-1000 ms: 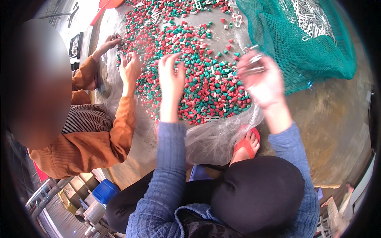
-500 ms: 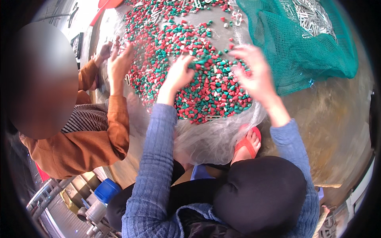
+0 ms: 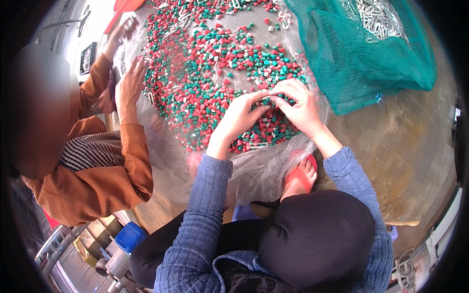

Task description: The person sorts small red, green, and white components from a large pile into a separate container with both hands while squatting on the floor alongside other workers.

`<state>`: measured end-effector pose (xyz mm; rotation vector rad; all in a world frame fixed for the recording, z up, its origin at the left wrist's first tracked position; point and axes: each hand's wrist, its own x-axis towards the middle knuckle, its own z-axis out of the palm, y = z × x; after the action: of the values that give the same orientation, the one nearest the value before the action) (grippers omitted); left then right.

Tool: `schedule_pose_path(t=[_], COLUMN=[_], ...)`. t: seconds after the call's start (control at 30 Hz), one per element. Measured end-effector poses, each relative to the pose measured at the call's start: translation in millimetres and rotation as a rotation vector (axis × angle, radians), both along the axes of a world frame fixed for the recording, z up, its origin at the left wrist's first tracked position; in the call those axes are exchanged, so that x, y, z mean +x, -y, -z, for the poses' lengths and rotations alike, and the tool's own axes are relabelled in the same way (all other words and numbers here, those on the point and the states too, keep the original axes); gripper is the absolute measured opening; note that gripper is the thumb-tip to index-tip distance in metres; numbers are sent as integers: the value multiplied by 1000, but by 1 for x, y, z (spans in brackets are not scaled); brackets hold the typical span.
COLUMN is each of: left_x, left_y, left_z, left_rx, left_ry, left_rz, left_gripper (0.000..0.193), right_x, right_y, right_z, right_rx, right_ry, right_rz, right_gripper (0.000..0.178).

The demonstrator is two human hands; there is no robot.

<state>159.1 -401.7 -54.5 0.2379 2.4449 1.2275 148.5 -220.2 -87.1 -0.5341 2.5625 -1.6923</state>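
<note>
My left hand point(image 3: 243, 116) and my right hand point(image 3: 299, 106) meet above the near right part of a wide heap of small red, green and white cone-shaped pieces point(image 3: 205, 105). Thumbs and fingers of both pinch together around a small pale, narrow piece point(image 3: 266, 98); the fingers cover most of it, so its kind is unclear. Just below my hands, an oblong metal loop point(image 3: 258, 145) lies at the heap's near edge. Another such loop point(image 3: 150, 98) rests at the left edge.
A green mesh bag point(image 3: 337, 63) at the far right holds many metal loops point(image 3: 380, 19). Clear plastic sheeting point(image 3: 259, 171) edges the heap. At left, a co-worker in a brown sleeve point(image 3: 134, 151) holds both hands by the heap. A red-sandalled foot point(image 3: 304, 175) stands near the sheet.
My hands, apart over the heap before, have come together with fingertips meeting at the pale piece. The co-worker's farther hand has moved up and away.
</note>
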Motion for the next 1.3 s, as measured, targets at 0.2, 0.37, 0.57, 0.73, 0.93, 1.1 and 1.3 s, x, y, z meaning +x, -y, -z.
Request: schedule_pose_path(t=[0.2,0.37,0.57,0.73,0.93,1.1,1.3], left_x=[-1,-1,9,-20,-46,-38,-22], left_y=[30,27,-70,-50,57,9,-54], left_z=[8,7,21,49,46,37,61], left_rx=[-296,-291,-265,-298,-771,-707,-498], left_ry=[-245,-294,-481,-506,-571,-634,-423], left_rz=[-78,-195,278,352,20,-108,-161], left_gripper=[18,24,42,52,62,55,48], right_x=[-24,-80,-55,-18,-14,-21,-27], right_y=[-20,-127,-46,-37,-69,-84,-73], right_z=[-51,-114,-87,16,24,36,27], right_rx=[-109,559,254,404,583,477,448], right_ry=[-252,-921,-545,-65,-102,-25,18], right_rz=[196,678,264,157,239,333,346], right_gripper=[12,25,26,28,37,33,26])
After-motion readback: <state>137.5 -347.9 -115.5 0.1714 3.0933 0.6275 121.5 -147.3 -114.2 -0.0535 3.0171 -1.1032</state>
